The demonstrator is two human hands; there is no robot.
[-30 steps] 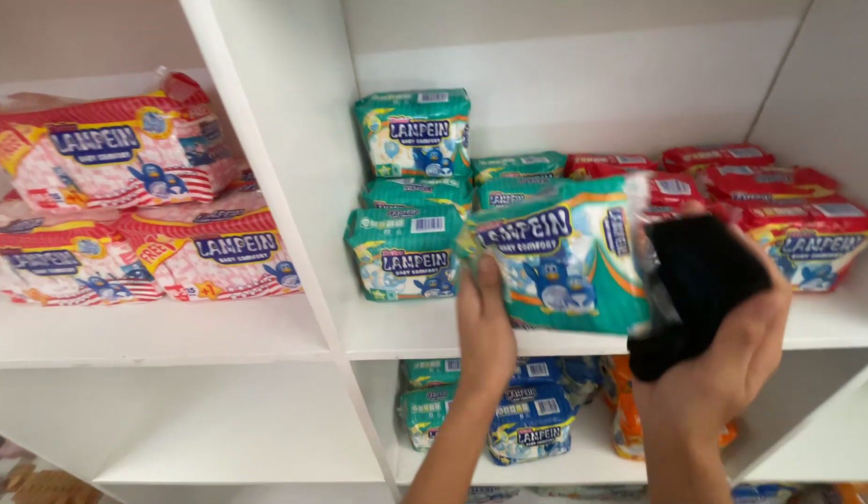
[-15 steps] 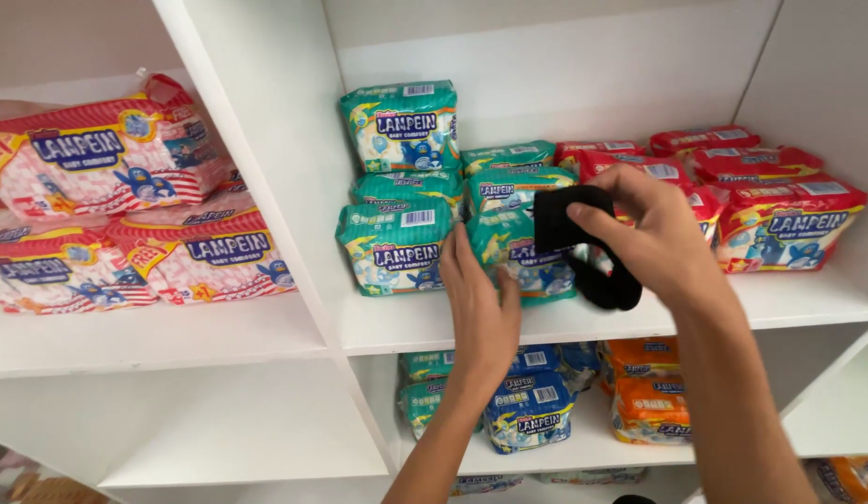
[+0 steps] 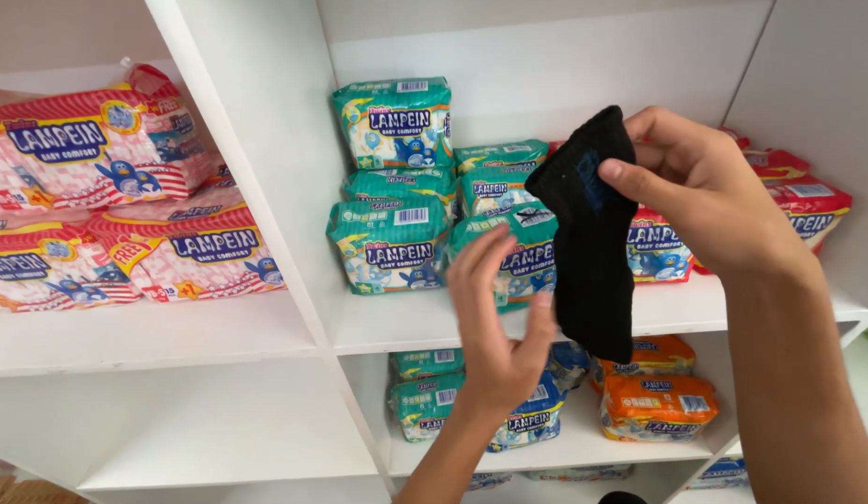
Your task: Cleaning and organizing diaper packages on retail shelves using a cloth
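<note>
Since half a second ago, the right hand (image 3: pixel 705 201) has lifted the black cloth (image 3: pixel 591 238) higher, so it now hangs in front of the middle shelf (image 3: pixel 397 322), and the left hand (image 3: pixel 497 313) has drawn back from the packs toward it. The right hand pinches the cloth's top edge between thumb and fingers; the left is spread open, fingers loose, just beside the hanging end and holding nothing. Judging by its limp drape, the cloth is soft and light, not slippery, and the top edge is a sound place to grip it. Green diaper packs (image 3: pixel 392 238) are stacked behind it, red ones (image 3: pixel 807 201) to the right. Red-striped packs (image 3: pixel 98 154) fill the left bay, and orange packs (image 3: pixel 653 406) lie on the lower shelf.
</note>
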